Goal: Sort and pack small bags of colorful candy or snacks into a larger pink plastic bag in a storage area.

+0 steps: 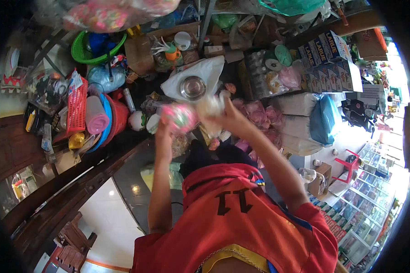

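In my left hand (164, 135) is a round pink, white and green bundle (181, 118), blurred by motion. My right hand (231, 116) is closed around a pale, whitish-beige thing (209, 110) that is too smeared to name. The two held things are close together in front of my chest. Just beyond them, a shiny round metal bowl (192, 88) rests on a white plastic sack (171, 85). Pink plastic bags (269, 119) lie to the right of my right hand.
At left stand a red basket (77, 102), a red tub (118, 119) and a green basket (79, 53). Stacked cartons (335, 75) and white sacks (298, 123) are at right. A filled clear bag (100, 16) hangs at the top. A red plastic stool (348, 166) stands farther right.
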`<state>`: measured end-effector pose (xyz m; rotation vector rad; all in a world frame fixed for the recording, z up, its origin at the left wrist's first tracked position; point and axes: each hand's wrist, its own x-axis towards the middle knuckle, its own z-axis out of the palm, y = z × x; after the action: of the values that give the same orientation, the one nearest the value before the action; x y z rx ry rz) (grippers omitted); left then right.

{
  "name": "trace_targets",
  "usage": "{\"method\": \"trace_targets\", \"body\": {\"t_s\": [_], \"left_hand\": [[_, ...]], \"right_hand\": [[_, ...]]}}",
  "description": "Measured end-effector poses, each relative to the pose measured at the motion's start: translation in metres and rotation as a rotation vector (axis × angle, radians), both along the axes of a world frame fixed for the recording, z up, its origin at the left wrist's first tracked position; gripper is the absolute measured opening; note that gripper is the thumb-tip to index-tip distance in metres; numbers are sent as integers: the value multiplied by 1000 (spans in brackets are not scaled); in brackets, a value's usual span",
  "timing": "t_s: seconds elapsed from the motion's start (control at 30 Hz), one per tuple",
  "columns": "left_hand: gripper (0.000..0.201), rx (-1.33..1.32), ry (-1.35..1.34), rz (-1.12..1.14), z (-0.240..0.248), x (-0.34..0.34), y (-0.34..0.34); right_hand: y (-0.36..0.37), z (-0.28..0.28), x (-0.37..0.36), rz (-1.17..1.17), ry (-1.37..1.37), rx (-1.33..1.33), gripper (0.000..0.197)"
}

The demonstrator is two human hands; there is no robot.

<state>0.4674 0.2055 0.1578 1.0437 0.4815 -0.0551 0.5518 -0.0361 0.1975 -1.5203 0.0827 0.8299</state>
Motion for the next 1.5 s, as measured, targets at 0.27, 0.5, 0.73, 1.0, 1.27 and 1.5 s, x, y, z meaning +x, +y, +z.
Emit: {"method": "trace_targets", "body": {"t_s": [0.27, 0.5, 0.73, 1.0, 1.27, 1.5], "left_hand": [[55, 324, 326, -649, -85, -67, -151], [74, 661, 12, -800, -102, -56, -231], [58, 841, 163, -832, -84, -41, -229], [48, 790, 145, -753, -71, -44, -197], [34, 706, -64, -513, -36, -14, -148], [22, 707, -202, -35, 35, 59, -55]], "right_hand": [[-158, -137, -179, -269, 272, -108, 79], [-239, -146, -190, -371, 87, -369, 82], [-286, -127, -162, -136, -116, -678, 67], [-281, -138, -148, 34, -167, -592, 46], [-180, -111, -80, 326, -475, -566, 23], [-33, 1, 23, 357, -425, -235, 31]]}}
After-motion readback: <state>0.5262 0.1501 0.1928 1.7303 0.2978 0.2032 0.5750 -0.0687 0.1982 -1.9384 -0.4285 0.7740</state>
